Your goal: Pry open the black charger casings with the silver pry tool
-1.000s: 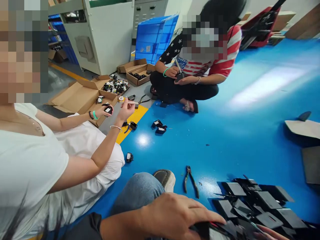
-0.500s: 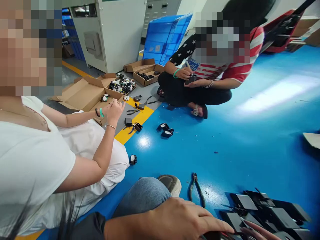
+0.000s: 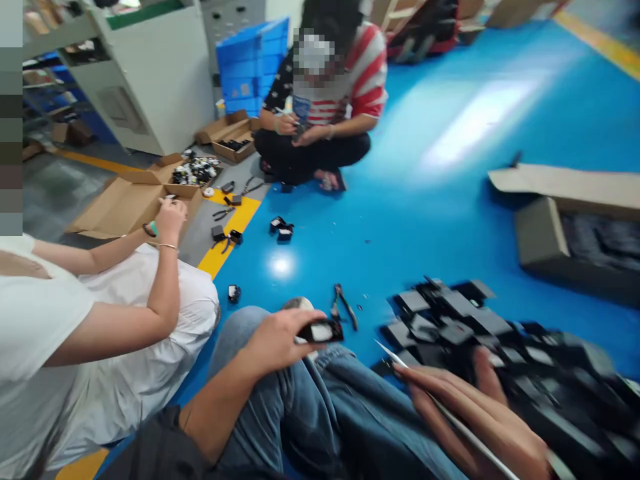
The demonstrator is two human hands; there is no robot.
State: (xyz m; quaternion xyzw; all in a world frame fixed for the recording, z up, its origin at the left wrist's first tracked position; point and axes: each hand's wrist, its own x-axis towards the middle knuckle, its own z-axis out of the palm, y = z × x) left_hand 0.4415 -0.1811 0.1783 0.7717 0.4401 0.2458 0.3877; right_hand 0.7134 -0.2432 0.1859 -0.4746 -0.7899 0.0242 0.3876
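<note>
My left hand (image 3: 277, 340) is closed on the end of a small black plastic case (image 3: 324, 331), held above my knees. Its open side shows something whitish inside. Between the fingers of my right hand (image 3: 465, 407) lies a slim, pale pointed tool (image 3: 395, 357), its tip directed up and left towards the case but apart from it. Motion blur hides its exact kind. Beneath and beyond my right hand spreads a pile of black cases (image 3: 465, 303). Cutting pliers (image 3: 343, 307) rest on the blue floor just past my left hand.
A cardboard box (image 3: 543, 233) with dark contents stands at right. On the left sits a co-worker in white (image 3: 55, 327), near an open carton (image 3: 120, 200). Another person (image 3: 325, 113) sits cross-legged ahead. Loose cases (image 3: 283, 229) and several pliers lie between them.
My left hand has risen from the pile and now holds a black case over my knees. My right hand has come further into view with the pointed tool. The view has swung right.
</note>
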